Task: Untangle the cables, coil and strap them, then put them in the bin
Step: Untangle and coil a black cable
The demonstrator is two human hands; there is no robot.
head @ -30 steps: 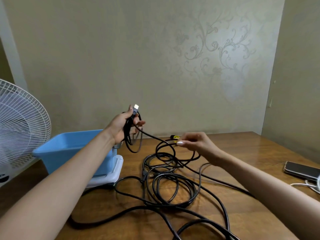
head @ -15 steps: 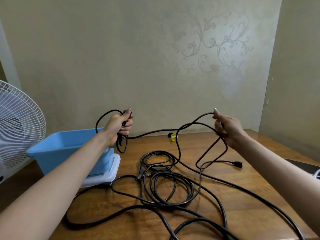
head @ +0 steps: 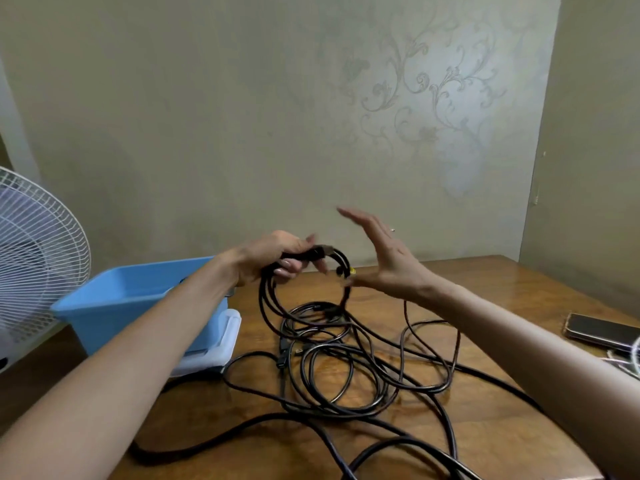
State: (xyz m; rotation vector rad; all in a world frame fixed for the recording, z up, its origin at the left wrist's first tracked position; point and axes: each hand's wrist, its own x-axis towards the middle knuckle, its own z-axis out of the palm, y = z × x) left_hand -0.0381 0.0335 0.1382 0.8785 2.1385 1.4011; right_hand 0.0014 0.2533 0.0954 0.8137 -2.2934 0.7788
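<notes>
Where the wooden surface (head: pixel 485 306) lies nearest the person, a thick black cable (head: pixel 242 422) sweeps across; beyond it the thinner black cables (head: pixel 332 372) sit in a loose tangle. Above the tangle's 12 o'clock the left hand (head: pixel 273 258) grips a small coil (head: pixel 266 299), fingers curled round its top, while the right hand (head: pixel 384 261) hovers beside it, fingers straight, holding nothing. The blue bin (head: pixel 131 299) sits at the tangle's 9 o'clock. The cords look light, limp and springy, probably best pinched where the loops cross so they cannot spring apart.
</notes>
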